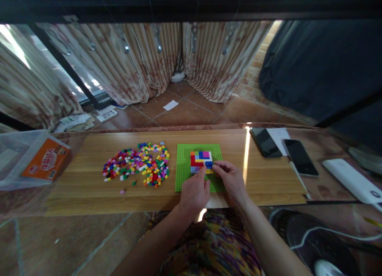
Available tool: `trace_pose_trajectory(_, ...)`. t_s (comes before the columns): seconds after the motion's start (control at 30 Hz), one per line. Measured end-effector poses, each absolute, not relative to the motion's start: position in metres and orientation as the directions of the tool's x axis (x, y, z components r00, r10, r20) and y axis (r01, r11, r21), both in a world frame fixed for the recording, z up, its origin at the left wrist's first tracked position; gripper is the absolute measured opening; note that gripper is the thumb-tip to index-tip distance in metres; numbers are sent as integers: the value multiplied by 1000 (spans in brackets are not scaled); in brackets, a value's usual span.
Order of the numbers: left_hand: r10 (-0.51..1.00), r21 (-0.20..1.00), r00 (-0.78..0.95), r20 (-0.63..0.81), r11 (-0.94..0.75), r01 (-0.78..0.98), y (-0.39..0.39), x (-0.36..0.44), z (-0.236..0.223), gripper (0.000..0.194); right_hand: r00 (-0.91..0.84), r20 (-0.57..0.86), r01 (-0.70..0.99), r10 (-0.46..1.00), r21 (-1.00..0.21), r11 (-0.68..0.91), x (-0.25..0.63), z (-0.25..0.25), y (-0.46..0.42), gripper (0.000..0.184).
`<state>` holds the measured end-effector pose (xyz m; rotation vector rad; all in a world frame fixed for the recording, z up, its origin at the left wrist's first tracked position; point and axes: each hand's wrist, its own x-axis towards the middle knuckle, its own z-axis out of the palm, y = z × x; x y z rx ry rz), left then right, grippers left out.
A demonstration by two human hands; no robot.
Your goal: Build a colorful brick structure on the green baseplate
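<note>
A green studded baseplate (182, 164) lies on the wooden table board. On it stands a low block of toy building bricks (197, 158) in red, white, blue, yellow, orange and pink. My left hand (195, 190) is at the near side, its index finger stretched onto the bricks and its thumb apart; nothing shows in its grasp. At the right side of the block, my right hand (232, 180) is closed, thumb and index finger pinched at the edge bricks near a blue one. The fingers hide part of the block's near right corner.
Loose colored bricks (155, 164) are spread left of the baseplate. A clear plastic box (18, 148) with an orange label is at far left. To the right lie two phones (265, 142), papers and a white device (352, 178). A dark round appliance (316, 236) stands below.
</note>
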<state>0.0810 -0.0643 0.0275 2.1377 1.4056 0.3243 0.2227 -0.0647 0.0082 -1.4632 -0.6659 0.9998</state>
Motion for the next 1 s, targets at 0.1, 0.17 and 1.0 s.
trace_pose_trajectory(0.1,897,547,431,-96,-315,776,-65,82,26,52,479,-198,-112,856,-980,-164,221,8,-62,39)
trace_pose_trajectory(0.17,895,529,436,-88,-329,782,-65,83,25,53,492,-191,-87,849,-982,-170,221,7,-60,39)
trace_pose_trajectory(1.0,863,431,503,-45,-438,789,-66,74,24,52,393,-271,-132,879,-962,-238,231,4,-62,41)
